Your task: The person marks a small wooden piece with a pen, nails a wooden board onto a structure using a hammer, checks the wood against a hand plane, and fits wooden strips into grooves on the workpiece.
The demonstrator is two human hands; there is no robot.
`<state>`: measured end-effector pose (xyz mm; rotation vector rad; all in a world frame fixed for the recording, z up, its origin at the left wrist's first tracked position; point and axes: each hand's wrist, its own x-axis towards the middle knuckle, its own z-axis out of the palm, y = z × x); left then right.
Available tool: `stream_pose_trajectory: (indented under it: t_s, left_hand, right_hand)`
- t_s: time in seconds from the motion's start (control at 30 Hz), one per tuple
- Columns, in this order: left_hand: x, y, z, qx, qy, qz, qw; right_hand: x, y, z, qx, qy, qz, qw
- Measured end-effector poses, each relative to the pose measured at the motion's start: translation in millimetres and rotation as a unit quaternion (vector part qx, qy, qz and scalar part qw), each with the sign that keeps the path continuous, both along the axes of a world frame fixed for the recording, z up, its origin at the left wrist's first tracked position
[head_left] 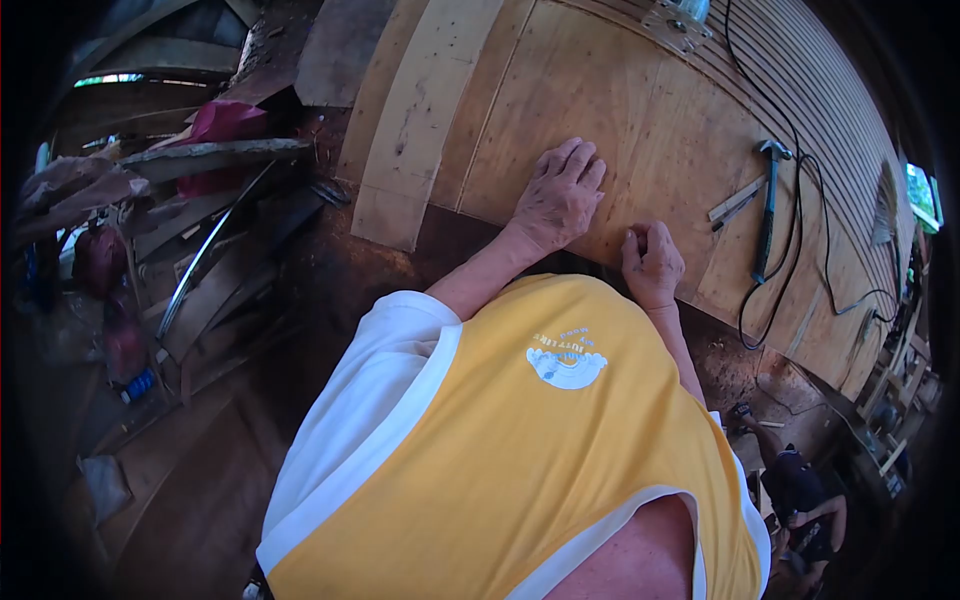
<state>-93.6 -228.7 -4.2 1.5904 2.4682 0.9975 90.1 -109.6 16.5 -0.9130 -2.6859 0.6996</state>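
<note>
My left hand (565,190) lies palm down on the broad wooden panel (600,80), its fingers slightly bent and resting on the surface. Nothing shows under it. Close to the panel's near edge is my right hand (652,262), with the fingers curled in; whatever is inside them, if anything, is hidden. Right of both hands, a hammer (768,215) with a dark teal handle lies on the wood, beside a short flat strip (737,200). A black cable (800,190) loops around that side.
A loose pale board (415,130) lies at the panel's left. Ribbed slats (800,60) run along the far side, with a clear plastic item (680,22). Scrap wood and a red bag (225,125) are at left. Another person (800,490) is at lower right.
</note>
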Motion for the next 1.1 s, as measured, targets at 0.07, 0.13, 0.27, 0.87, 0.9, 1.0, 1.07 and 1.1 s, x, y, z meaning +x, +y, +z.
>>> stream_pose_trajectory:
  t_s: [0.07,0.13,0.27,0.87,0.9,1.0,1.07,1.1]
  left_hand:
    - [1.4,0.6,1.7,-0.013,0.008,0.003,1.0]
    - [3.5,1.7,4.0,-0.033,0.012,0.02,0.999]
    - [7.2,5.9,0.8,-0.062,0.025,0.036,0.997]
    - [-2.4,0.6,-8.2,-0.013,0.025,0.008,1.0]
    - [-14.4,-3.9,-3.3,0.024,0.006,0.01,1.0]
    - [-80.4,-34.8,32.0,0.137,0.042,0.008,0.99]
    - [-131.8,-62.0,32.8,0.097,0.073,0.078,0.99]
    - [-166.5,-78.4,-0.4,0.076,0.078,0.135,0.985]
  right_hand:
    - [-0.5,3.5,-2.6,0.003,-0.003,0.005,1.0]
    - [-2.1,6.8,-4.2,0.009,0.006,0.011,1.0]
    - [1.6,9.1,-9.8,0.024,0.038,0.027,0.999]
    - [-2.0,3.9,-12.7,0.047,0.058,-0.012,0.997]
    - [-2.8,3.0,-13.3,0.052,0.056,-0.024,0.997]
    - [-7.7,-0.3,-18.1,0.081,0.065,-0.073,0.992]
    - [-12.8,-5.0,-18.4,0.087,0.057,-0.11,0.988]
    - [-15.0,-5.4,-18.4,0.089,0.056,-0.126,0.986]
